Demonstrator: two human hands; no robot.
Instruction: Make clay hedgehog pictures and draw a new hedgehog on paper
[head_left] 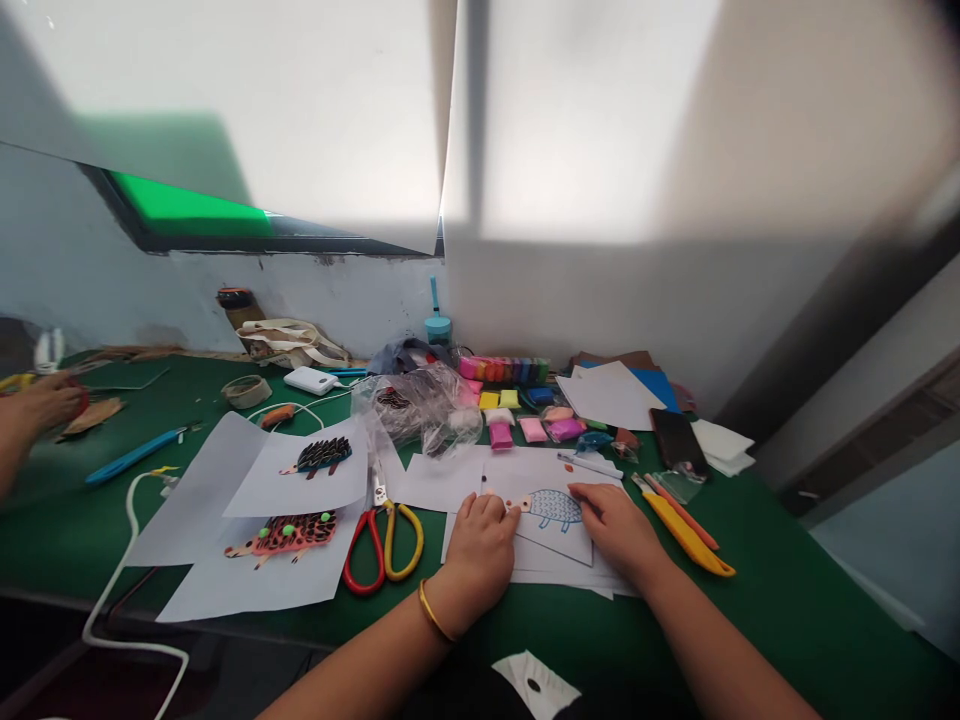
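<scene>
A sheet of white paper with a blue-outlined hedgehog drawing lies before me on a stack of sheets. The hedgehog's face carries a small pale, clay-like patch with dark dots. My left hand, with a gold bangle at the wrist, rests on the sheet's left side; its fingers are bent and a fingertip touches near the snout. On the other side lies my right hand, a finger stretched to the hedgehog's back and the rest partly hidden. Neither hand visibly lifts anything. Small packets of coloured clay sit behind the paper.
Red-and-yellow-handled scissors and two finished hedgehog pictures lie left. A yellow cutter, an orange tool and a phone are right. A white cable hangs off the edge. Another person's hand is far left.
</scene>
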